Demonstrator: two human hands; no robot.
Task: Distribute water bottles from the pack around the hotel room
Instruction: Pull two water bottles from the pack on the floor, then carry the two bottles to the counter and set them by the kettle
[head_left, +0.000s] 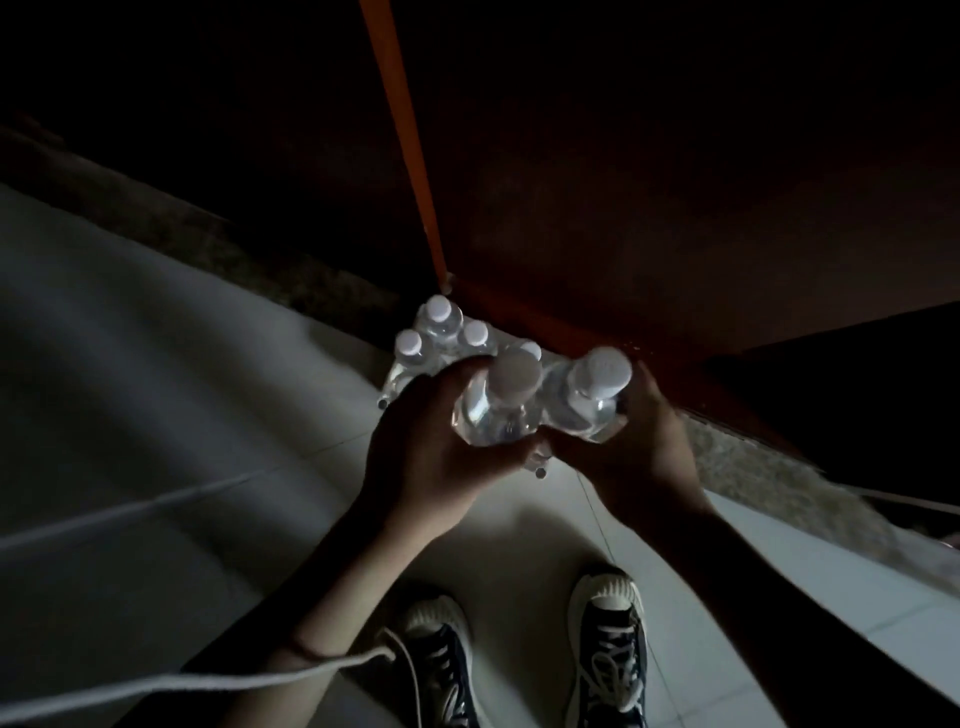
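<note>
Two water bottles are up in the air, one in each hand. The left hand (431, 447) has its fingers curled round the left bottle (501, 408), which has a white cap. The right hand (641, 441) has its fingers wrapped round the right bottle (592, 397). The two bottles are side by side and look like they touch.

Just behind them, down on the floor (156, 364), sits the pack (441, 338). It is still in its clear wrap, and a few white caps show on top. It stands right by the bottom corner of a dark brown door (623, 208) with an orange edge.

So the job looks like it has only just started. Two bottles are out, but no bottle has been put anywhere in the room that we can see. The rest are still in the pack.

Two dark shoes (608, 639) with white toes stand on the pale tiles. A white cord (182, 686) hangs across the left arm. The room is very dark.
</note>
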